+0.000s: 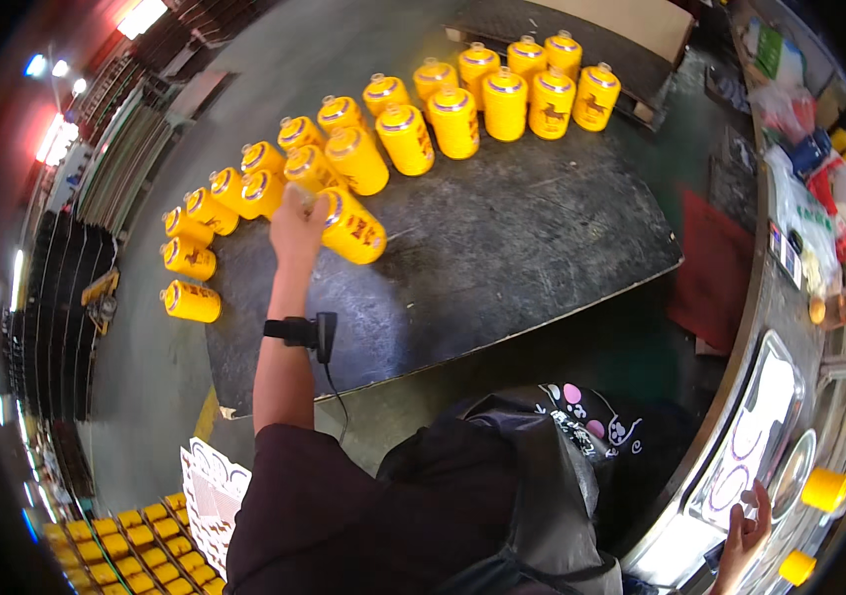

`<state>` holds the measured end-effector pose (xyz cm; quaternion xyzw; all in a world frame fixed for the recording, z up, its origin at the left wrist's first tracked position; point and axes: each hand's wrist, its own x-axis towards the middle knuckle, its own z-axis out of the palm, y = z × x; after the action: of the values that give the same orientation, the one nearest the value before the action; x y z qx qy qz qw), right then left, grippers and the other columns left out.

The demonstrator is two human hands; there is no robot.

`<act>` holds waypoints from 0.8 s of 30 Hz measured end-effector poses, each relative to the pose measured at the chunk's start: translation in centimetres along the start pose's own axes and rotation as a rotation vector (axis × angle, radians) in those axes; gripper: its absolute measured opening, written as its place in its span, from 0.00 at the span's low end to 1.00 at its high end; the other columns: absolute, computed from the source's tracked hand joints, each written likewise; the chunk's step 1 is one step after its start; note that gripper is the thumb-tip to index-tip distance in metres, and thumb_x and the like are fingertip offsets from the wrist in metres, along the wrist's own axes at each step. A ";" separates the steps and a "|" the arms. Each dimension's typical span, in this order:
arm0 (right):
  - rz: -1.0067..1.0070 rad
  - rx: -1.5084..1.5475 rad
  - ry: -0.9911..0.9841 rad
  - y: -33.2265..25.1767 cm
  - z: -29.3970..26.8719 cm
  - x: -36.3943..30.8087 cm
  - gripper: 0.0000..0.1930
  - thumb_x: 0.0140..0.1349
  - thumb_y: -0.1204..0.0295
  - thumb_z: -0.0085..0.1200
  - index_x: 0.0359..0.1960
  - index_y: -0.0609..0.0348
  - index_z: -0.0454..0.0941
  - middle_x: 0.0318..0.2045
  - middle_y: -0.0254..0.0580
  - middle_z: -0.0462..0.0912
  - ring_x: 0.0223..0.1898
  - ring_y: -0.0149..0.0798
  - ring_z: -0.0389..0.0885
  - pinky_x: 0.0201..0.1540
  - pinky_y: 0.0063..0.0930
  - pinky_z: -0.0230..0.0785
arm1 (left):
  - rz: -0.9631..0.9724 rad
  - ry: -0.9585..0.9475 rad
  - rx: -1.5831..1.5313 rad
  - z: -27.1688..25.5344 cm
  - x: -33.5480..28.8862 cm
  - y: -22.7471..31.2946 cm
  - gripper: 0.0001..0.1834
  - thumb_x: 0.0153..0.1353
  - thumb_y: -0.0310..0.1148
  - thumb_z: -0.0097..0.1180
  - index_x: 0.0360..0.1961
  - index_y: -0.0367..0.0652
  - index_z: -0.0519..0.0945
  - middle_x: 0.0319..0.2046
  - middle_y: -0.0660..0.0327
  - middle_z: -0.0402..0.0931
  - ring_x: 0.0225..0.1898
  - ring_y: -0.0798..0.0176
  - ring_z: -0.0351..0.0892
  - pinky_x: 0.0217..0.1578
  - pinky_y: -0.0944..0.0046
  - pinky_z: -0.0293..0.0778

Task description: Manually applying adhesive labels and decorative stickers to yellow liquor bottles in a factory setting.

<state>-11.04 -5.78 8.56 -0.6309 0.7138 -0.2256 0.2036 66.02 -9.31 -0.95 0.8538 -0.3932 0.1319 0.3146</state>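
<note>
My left hand [299,226] reaches over the black table and is closed round the top of a yellow bottle [354,230] with dark red printing. That bottle leans, its base toward the middle of the table. Several like it stand in a curved double row beyond and beside it, among them a yellow bottle [357,161] just behind my hand. They have silvery shoulders and clear knobbed tops. At the lower right, my right hand [748,528] is over the side bench, its fingers apart and nothing seen in them. Closest to it is a bright, glossy panel [755,436] with round shapes.
The dark tabletop [502,238] has an edge facing me. On my right runs a curved bench [730,387] carrying plastic bags [801,213] and a phone-like device [785,255]. Yellow pieces [825,489] sit along a rack beyond it. Rows of yellow items [135,545] fill the lower left.
</note>
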 end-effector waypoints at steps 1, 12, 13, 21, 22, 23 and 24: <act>-0.019 0.003 -0.005 -0.2 0.1 0.6 0.23 0.61 0.70 0.58 0.60 0.55 0.73 0.52 0.41 0.80 0.14 0.17 0.51 0.17 0.12 0.45 | -0.041 0.033 0.059 -1.1 0.1 -2.6 0.21 0.54 0.48 0.61 0.32 0.39 0.73 0.23 0.46 0.79 0.28 0.41 0.80 0.29 0.49 0.73; -0.065 -0.023 -0.097 -2.8 2.4 3.5 0.22 0.60 0.71 0.57 0.58 0.57 0.74 0.48 0.40 0.81 0.15 0.17 0.59 0.17 0.13 0.50 | -0.437 0.198 0.476 -5.1 6.6 -20.6 0.23 0.56 0.50 0.57 0.40 0.40 0.76 0.36 0.44 0.81 0.40 0.40 0.81 0.40 0.45 0.76; -0.040 -0.022 -0.096 -3.1 2.4 3.3 0.22 0.59 0.73 0.57 0.58 0.57 0.74 0.45 0.39 0.81 0.16 0.17 0.60 0.17 0.13 0.50 | -0.475 0.208 0.495 -4.8 7.4 -21.0 0.24 0.56 0.50 0.57 0.40 0.39 0.76 0.37 0.44 0.81 0.41 0.40 0.81 0.41 0.45 0.75; 0.101 -0.100 -0.032 -3.0 2.5 1.3 0.24 0.55 0.82 0.54 0.56 0.58 0.75 0.39 0.34 0.80 0.23 0.18 0.67 0.20 0.13 0.53 | -0.529 0.210 0.489 -2.5 9.3 -25.3 0.24 0.57 0.48 0.57 0.41 0.36 0.77 0.40 0.42 0.81 0.44 0.41 0.81 0.45 0.47 0.75; 0.080 -0.086 -0.032 -2.5 2.3 1.0 0.24 0.55 0.81 0.54 0.56 0.58 0.75 0.38 0.33 0.80 0.24 0.19 0.69 0.20 0.13 0.53 | -0.539 0.234 0.494 -2.1 9.2 -25.4 0.24 0.57 0.48 0.57 0.41 0.35 0.77 0.40 0.42 0.81 0.44 0.41 0.81 0.45 0.47 0.75; 0.085 -0.090 -0.031 -2.8 2.3 0.9 0.24 0.55 0.81 0.54 0.56 0.58 0.75 0.38 0.33 0.80 0.24 0.19 0.69 0.20 0.13 0.53 | -0.540 0.238 0.484 -2.1 9.6 -25.5 0.24 0.57 0.48 0.58 0.41 0.35 0.78 0.41 0.42 0.81 0.44 0.41 0.81 0.45 0.47 0.75; 0.113 -0.089 -0.038 -3.2 2.5 1.0 0.23 0.55 0.81 0.54 0.55 0.58 0.76 0.38 0.33 0.80 0.25 0.19 0.69 0.21 0.13 0.54 | -0.538 0.232 0.485 -2.2 9.8 -25.7 0.24 0.57 0.48 0.58 0.41 0.35 0.78 0.41 0.42 0.81 0.44 0.41 0.81 0.45 0.47 0.75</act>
<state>-7.11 -7.22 8.41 -0.6023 0.7536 -0.1698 0.2012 91.85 -1.00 -5.82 0.9556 -0.0742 0.2295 0.1690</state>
